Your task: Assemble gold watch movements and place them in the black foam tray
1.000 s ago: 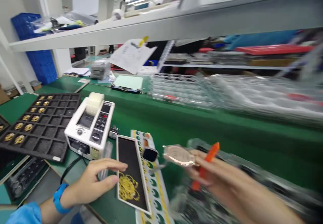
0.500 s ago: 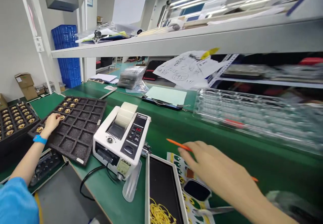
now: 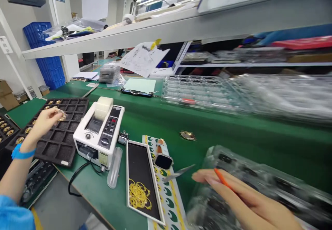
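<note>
My left hand (image 3: 46, 122) is closed in a pinch on a small round gold part (image 3: 62, 116), just above the black compartment tray (image 3: 55, 140). Other gold parts sit in that tray's left and far compartments. My right hand (image 3: 243, 197), slightly blurred, is closed round a thin orange stick (image 3: 222, 178). It hovers over a clear plastic tray (image 3: 215, 154) with dark round shapes in it. A shiny gold part (image 3: 187, 135) lies on the green table beyond that hand. Pointed metal tweezers or a blade (image 3: 180, 173) lie to its left.
A white tape dispenser (image 3: 100, 135) stands mid-table. Beside it are a clear tube (image 3: 114, 167), a white-rimmed tray (image 3: 145, 147) holding yellow rings, a sticker sheet (image 3: 171, 202) and a smartwatch (image 3: 164, 161). Clear blister trays (image 3: 197, 93) lie at the back, under a shelf (image 3: 124, 36).
My view has swung right. My left hand has lifted the gold part from the tray. My right hand has moved right and nearer with the orange stick, over the clear tray.
</note>
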A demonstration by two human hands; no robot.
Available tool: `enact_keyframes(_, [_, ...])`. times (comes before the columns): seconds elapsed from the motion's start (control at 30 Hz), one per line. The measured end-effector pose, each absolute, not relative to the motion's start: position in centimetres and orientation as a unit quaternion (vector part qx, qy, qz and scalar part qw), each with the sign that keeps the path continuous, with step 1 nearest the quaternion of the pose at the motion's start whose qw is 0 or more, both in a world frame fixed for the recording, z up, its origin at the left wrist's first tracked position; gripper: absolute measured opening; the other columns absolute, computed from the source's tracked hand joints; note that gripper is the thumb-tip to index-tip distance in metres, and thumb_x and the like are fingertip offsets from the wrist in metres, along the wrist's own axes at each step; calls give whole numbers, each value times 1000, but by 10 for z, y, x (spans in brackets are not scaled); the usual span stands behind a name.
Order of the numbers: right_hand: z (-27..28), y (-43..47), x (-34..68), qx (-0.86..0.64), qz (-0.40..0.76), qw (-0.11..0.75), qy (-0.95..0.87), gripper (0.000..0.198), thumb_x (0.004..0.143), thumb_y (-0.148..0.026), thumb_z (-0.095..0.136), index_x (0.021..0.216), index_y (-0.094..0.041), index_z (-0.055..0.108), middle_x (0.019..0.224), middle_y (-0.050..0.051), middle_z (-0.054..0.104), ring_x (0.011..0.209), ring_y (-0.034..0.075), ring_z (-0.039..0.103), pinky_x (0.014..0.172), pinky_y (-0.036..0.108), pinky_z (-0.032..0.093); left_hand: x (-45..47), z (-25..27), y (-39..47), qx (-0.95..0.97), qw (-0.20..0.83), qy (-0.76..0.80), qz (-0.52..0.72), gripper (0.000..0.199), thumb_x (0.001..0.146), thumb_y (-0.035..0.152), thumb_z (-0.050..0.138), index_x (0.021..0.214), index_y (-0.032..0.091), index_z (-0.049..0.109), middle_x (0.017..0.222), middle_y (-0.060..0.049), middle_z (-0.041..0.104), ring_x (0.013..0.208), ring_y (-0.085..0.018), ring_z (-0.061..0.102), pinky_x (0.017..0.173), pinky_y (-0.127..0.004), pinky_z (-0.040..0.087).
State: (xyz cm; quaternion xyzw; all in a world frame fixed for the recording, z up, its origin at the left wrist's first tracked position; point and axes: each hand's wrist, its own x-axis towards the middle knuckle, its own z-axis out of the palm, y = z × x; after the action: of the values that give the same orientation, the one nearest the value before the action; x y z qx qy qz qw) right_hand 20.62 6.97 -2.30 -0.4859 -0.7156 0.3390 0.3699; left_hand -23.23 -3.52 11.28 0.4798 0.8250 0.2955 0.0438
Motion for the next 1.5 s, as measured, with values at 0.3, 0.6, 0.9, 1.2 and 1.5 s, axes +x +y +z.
enact_keyframes(0.3, [3,49,187,-437,538,545,-472,52,69,-76,63,79,-25,72,68,3,59,66,19,52,61,31,45,-23,44,-22,455,637,427,452,35,80,42,71,99,17,56,76,-3,68,62,-17,70,56,-26,55])
enact_keyframes(0.6, [-1,17,180,-406,465,549,-564,27,86,-50,64,79,-24,70,77,5,67,70,19,62,65,31,52,-7,12,27,366,664,385,526,32,81,18,61,113,18,63,114,-9,72,111,-24,66,99,-40,51])
enact_keyframes(0.9, [-3,16,178,-273,309,539,-734,25,89,-7,55,99,-24,70,84,4,73,76,18,70,65,26,58,-15,2,15,438,662,329,511,31,91,24,60,122,25,65,128,-9,67,118,-25,63,94,-32,53])
enact_keyframes(1.2, [-13,24,185,-157,141,458,-864,24,92,-2,47,105,-10,65,93,14,74,92,19,70,77,31,60,-12,11,19,362,700,301,538,30,91,12,54,114,24,68,121,-6,71,110,-22,67,96,-34,53])
enact_keyframes(1.5, [-7,18,182,-234,181,500,-814,23,90,-3,51,102,-17,65,83,7,74,77,16,70,70,26,60,-11,8,21,346,706,355,506,29,86,13,54,112,19,65,116,-9,72,106,-25,69,91,-38,54])
